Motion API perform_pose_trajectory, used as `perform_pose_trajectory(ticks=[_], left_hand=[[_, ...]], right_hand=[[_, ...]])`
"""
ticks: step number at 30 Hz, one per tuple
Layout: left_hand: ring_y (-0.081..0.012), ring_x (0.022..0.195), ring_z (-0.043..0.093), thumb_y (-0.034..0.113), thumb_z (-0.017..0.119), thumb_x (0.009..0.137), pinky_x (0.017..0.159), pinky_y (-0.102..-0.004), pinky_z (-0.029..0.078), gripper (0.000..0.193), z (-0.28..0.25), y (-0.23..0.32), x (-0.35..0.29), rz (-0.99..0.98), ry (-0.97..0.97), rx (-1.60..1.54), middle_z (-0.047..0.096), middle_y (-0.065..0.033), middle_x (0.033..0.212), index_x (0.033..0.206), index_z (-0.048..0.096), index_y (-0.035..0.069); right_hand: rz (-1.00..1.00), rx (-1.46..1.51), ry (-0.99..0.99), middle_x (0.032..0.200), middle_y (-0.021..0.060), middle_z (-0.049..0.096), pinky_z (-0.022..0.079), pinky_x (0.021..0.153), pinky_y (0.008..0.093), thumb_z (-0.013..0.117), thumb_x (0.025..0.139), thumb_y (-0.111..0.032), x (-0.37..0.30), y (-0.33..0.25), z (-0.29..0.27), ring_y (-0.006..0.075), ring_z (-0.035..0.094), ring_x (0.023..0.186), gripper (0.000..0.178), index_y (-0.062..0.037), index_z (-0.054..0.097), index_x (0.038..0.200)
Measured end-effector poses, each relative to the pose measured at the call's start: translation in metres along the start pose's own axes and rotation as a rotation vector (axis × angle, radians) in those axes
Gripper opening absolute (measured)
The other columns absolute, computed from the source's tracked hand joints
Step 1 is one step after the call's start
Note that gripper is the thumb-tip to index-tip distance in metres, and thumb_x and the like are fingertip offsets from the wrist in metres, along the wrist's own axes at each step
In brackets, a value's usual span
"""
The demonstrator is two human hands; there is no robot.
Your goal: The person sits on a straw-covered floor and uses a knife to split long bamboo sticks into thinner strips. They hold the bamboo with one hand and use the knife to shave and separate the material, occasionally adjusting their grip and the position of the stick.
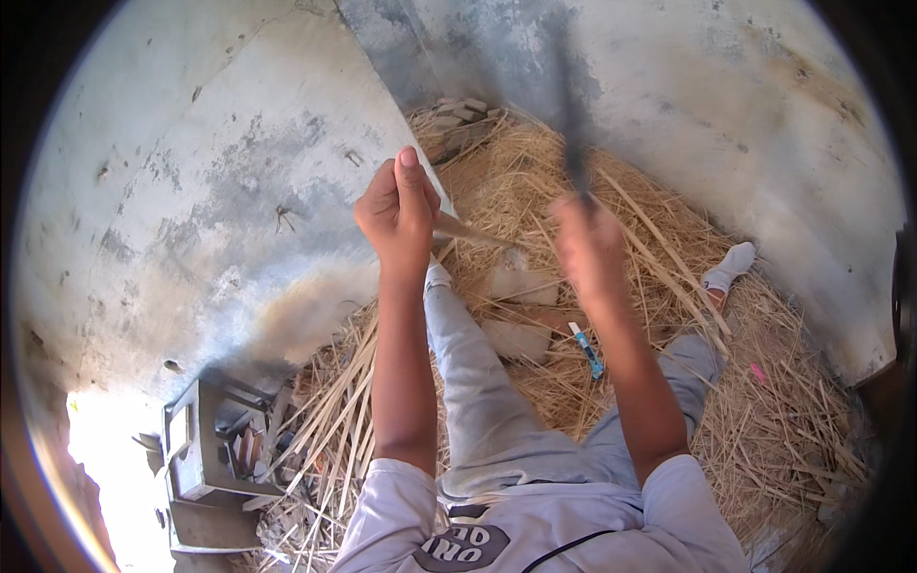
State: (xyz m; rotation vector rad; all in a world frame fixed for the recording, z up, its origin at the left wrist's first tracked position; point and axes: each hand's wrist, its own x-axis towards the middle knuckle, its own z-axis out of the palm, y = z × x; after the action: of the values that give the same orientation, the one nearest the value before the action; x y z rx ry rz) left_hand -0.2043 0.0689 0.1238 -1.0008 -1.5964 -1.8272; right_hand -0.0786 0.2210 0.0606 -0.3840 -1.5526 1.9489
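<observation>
My left hand (394,205) is closed with the thumb up, gripping a light wooden stick (468,231). Its visible end slopes down to the right, toward a stone block on the floor. My right hand (589,250), smeared by motion, is wrapped round the lower end of a long dark knife (571,115). The blade points upward and is too blurred to show its edge. A gap separates the knife from the stick. Under both hands lies a thick litter of split strips and shavings (535,186).
My legs (478,382) stretch out either side of a pale stone block (521,339). A blue and white tube-like thing (586,351) lies between them. At left, a grey chair (196,449) lies beside long pale strips (330,401). Worn walls (239,191) rise close around.
</observation>
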Motion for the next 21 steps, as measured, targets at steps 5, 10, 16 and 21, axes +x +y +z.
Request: perform_pose_trajectory(ticks=[5, 10, 16, 21], left_hand=[[-0.0066, 0.046, 0.047, 0.026, 0.054, 0.108, 0.042, -0.0245, 0.035, 0.045, 0.019, 0.003, -0.004, 0.064, 0.049, -0.007, 0.050, -0.0005, 0.055, 0.067, 0.052, 0.005], [-0.0051, 0.048, 0.047, 0.025, 0.054, 0.107, 0.044, -0.0235, 0.036, 0.045, 0.028, 0.004, -0.007, 0.041, -0.036, 0.084, 0.052, 0.0002, 0.056, 0.067, 0.052, 0.005], [-0.0051, 0.047, 0.045, 0.024, 0.056, 0.107, 0.044, -0.0238, 0.034, 0.045, 0.031, -0.002, -0.009, 0.089, -0.052, 0.016, 0.050, 0.0007, 0.055, 0.066, 0.052, 0.006], [-0.0054, 0.047, 0.046, 0.023, 0.056, 0.107, 0.043, -0.0237, 0.035, 0.044, 0.039, 0.001, -0.014, 0.097, 0.009, -0.020, 0.051, 0.0000, 0.055, 0.067, 0.055, 0.004]], right_hand=[[-0.550, 0.724, 0.323, 0.058, 0.0006, 0.048, 0.037, 0.045, 0.0279, 0.051, 0.099, -0.025, -0.013, 0.032, 0.011, 0.0106, 0.044, 0.047, 0.033, -0.0094, 0.049, 0.069], [0.129, -0.380, -0.258, 0.058, 0.0020, 0.053, 0.036, 0.039, 0.0290, 0.058, 0.097, -0.020, -0.037, 0.129, 0.017, 0.0120, 0.051, 0.046, 0.021, -0.0041, 0.058, 0.083], [0.095, 0.045, -0.107, 0.060, -0.0028, 0.049, 0.038, 0.046, 0.0267, 0.057, 0.096, -0.022, -0.028, 0.026, -0.007, 0.0077, 0.046, 0.048, 0.022, -0.0089, 0.058, 0.079], [-0.436, 0.550, 0.241, 0.058, -0.0025, 0.046, 0.030, 0.038, 0.0248, 0.054, 0.096, -0.016, -0.024, 0.034, -0.001, 0.0067, 0.041, 0.044, 0.017, -0.0103, 0.052, 0.081]])
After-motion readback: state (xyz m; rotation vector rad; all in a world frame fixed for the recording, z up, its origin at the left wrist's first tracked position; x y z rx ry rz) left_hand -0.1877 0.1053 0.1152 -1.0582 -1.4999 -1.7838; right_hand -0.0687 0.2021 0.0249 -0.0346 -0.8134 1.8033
